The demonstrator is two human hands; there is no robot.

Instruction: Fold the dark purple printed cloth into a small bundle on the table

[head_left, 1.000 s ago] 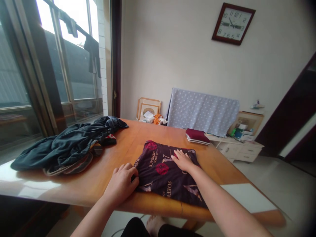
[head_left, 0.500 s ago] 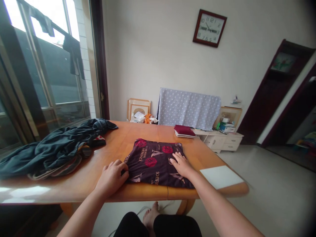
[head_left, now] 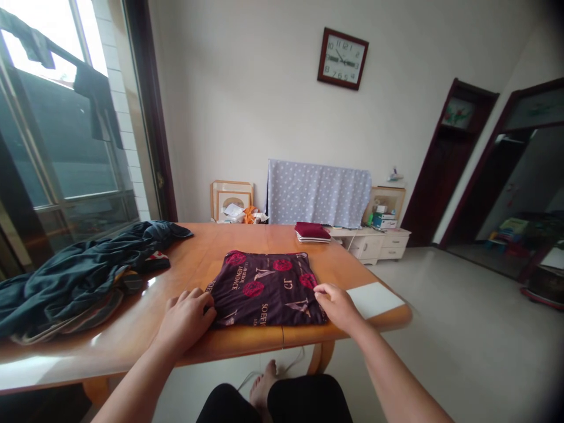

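Note:
A dark purple folded garment [head_left: 264, 288], printed with red round patches and pale lettering, lies flat as a rough rectangle near the table's front edge. My left hand [head_left: 187, 317] is at its left edge with bent fingers, the thumb and fingertips against the cloth. At the right edge, my right hand [head_left: 335, 305] pinches the fabric between thumb and fingers. The exact grip of the left fingertips is partly hidden by the hand itself.
A dark heap of clothes [head_left: 97, 264] covers the left of the wooden table [head_left: 238, 235]. A stack of folded maroon cloth [head_left: 312, 230] sits at the far edge. A white sheet [head_left: 374, 298] lies on the right, partly behind my right wrist.
My right hand has gone from lying flat on the garment's top to pinching its right edge. My left hand stays at the left edge. The view has turned slightly right.

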